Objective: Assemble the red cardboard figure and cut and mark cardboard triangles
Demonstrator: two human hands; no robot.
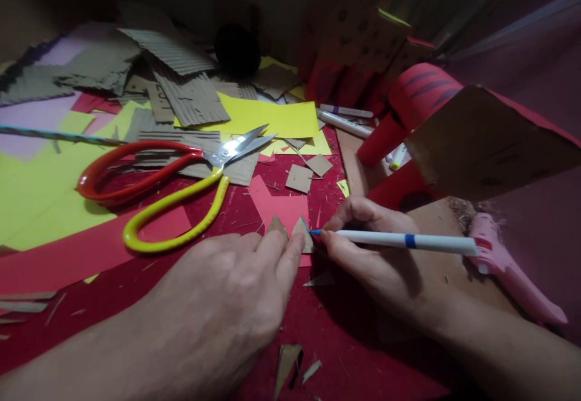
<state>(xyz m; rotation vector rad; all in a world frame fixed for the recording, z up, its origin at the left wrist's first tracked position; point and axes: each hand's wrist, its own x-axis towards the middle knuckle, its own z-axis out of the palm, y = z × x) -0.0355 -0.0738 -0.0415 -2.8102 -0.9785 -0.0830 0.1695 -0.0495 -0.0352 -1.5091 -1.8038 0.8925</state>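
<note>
My right hand [376, 250] pinches a white felt-tip pen [436, 242] with a blue tip and a blue band. The pen's tip is at the right edge of a small pointed cardboard piece [308, 242]. My left hand [245, 280] is closed, its fingertips pressing that piece down on pink-red paper [293, 206]; part of the piece is hidden under a finger. A second brown cardboard point [276, 225] shows between the fingers. Beyond the left hand lie scissors [222, 154] with one red and one yellow handle, their blades slightly apart.
Corrugated cardboard scraps [181, 95] and yellow paper [272, 117] are spread at the back left. To the right stands a red paper and cardboard construction [490, 141]. A pink glue gun [512, 274] lies by my right forearm. Small cardboard squares [298, 178] and trimmings litter the red cloth [345, 352].
</note>
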